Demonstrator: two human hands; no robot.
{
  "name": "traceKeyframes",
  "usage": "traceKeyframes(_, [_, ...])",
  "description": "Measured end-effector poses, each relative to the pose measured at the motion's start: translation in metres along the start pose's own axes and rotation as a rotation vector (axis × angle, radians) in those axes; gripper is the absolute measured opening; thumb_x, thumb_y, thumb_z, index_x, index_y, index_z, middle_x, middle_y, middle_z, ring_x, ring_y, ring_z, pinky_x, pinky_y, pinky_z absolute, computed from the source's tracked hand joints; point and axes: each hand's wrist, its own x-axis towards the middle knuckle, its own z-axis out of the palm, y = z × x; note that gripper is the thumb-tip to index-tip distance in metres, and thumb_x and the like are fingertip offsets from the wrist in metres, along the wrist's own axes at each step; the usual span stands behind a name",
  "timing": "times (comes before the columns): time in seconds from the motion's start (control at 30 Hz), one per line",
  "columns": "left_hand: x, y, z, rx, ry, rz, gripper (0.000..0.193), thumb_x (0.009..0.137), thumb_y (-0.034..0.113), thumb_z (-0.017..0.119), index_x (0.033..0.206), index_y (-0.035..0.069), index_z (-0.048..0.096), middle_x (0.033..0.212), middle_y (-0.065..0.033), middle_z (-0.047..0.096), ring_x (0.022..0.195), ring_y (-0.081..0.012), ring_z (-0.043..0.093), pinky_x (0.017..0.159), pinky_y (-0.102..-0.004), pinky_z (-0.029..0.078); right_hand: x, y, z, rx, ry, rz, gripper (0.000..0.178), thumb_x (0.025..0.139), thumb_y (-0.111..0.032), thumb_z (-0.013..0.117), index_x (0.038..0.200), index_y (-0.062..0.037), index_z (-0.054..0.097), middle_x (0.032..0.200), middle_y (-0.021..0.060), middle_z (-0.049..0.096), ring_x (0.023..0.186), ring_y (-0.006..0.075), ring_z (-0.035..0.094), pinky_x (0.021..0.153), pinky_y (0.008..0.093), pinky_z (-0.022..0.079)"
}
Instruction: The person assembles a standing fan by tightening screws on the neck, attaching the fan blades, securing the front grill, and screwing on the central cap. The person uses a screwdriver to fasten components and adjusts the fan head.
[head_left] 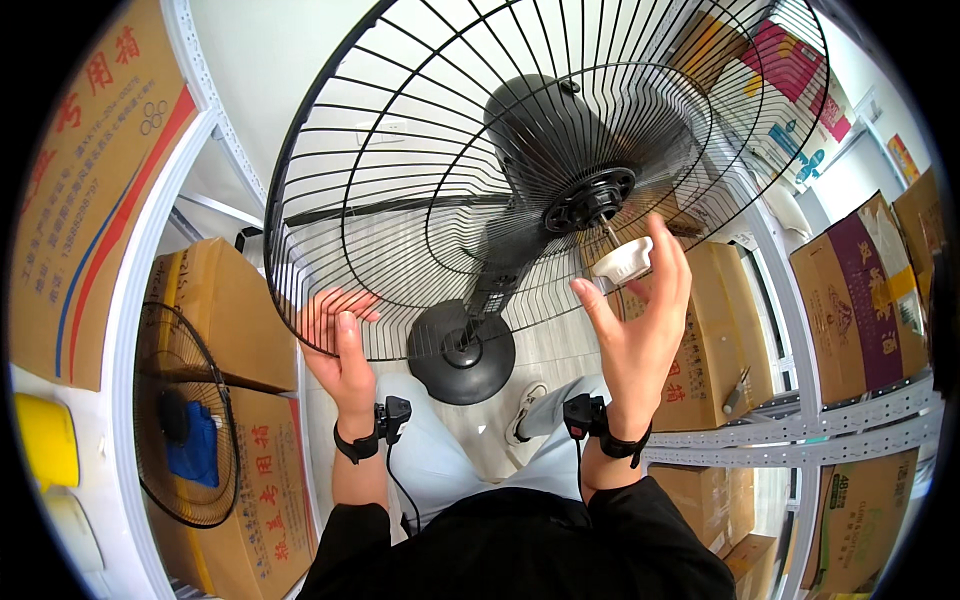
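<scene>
We pinch a white cap [622,262] between our right hand's [645,335] fingers, at five o'clock from the fan's middle [590,200]. At eight o'clock, our left hand's [346,365] fingers curl around the black wire cage's [640,165] edge. The round foot [461,370] stands on the floor [480,435] at seven o'clock.

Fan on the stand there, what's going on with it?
Someone is working on the black standing fan with bare hands. The right hand holds a small white piece near the end of the thin metal shaft; I can't tell whether they touch. The left hand is at the rim of the wire grille, fingers showing through the wires. No blades sit on the shaft right now, and a second grille stands by the cardboard boxes on the left.
</scene>
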Motion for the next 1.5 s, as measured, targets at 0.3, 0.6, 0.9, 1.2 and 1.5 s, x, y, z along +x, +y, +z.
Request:
traceKeyframes(0.3, [0.008, 0.0, 0.008, 0.016, 0.053, -0.018, 0.027, 0.098, 0.01, 0.046, 0.119, -0.006, 0.047, 0.099, -0.0202, 0.062, 0.087, -0.0248, 0.065, 0.07, -0.0341, 0.053, -0.003, 0.012, 0.009, 0.125, 0.003, -0.054, 0.075, 0.073, -0.018, 0.083, 0.137, -0.0062, 0.047, 0.134, 0.0181, 0.049, 0.112, 0.0241, 0.059, 0.075, 0.0319, 0.056])
traceKeyframes(0.6, [0.004, 0.002, 0.01, 0.024, 0.058, -0.002, 0.026, 0.098, 0.009, 0.047, 0.118, -0.007, 0.046, 0.097, -0.02, 0.062, 0.085, -0.0241, 0.065, 0.069, -0.0333, 0.055, -0.003, 0.013, 0.007, 0.105, -0.03, 0.046, 0.069, 0.075, -0.021, 0.082, 0.132, -0.0022, 0.049, 0.114, 0.0206, 0.061, 0.097, 0.0238, 0.066, 0.074, 0.0314, 0.055])
traceKeyframes(0.9, [0.003, 0.002, 0.013, 0.013, 0.049, -0.001, 0.026, 0.098, 0.01, 0.047, 0.118, -0.007, 0.046, 0.098, -0.0203, 0.062, 0.085, -0.0242, 0.065, 0.07, -0.033, 0.055, -0.005, 0.009, 0.0, 0.072, -0.064, 0.12, 0.074, 0.075, -0.024, 0.082, 0.136, -0.0051, 0.045, 0.107, 0.0177, 0.064, 0.088, 0.0253, 0.067, 0.073, 0.034, 0.055])
traceKeyframes(1.2, [0.004, 0.001, 0.015, -0.002, 0.051, -0.006, 0.027, 0.099, 0.011, 0.047, 0.119, -0.007, 0.045, 0.099, -0.0207, 0.061, 0.085, -0.0244, 0.066, 0.07, -0.0332, 0.054, -0.004, 0.014, -0.001, 0.17, -0.111, 0.348, 0.066, 0.076, -0.022, 0.081, 0.134, -0.01, 0.051, 0.116, 0.0166, 0.059, 0.091, 0.0249, 0.066, 0.068, 0.0338, 0.056])
traceKeyframes(1.5, [0.022, -0.015, 0.015, 0.007, 0.09, 0.012, 0.022, 0.1, 0.01, 0.047, 0.117, -0.004, 0.049, 0.097, -0.0146, 0.062, 0.082, -0.0179, 0.065, 0.067, -0.0277, 0.053, -0.006, 0.009, -0.002, 0.167, -0.126, 0.337, 0.072, 0.073, -0.032, 0.083, 0.132, -0.0027, 0.051, 0.116, 0.019, 0.061, 0.094, 0.0255, 0.066, 0.07, 0.0335, 0.055])
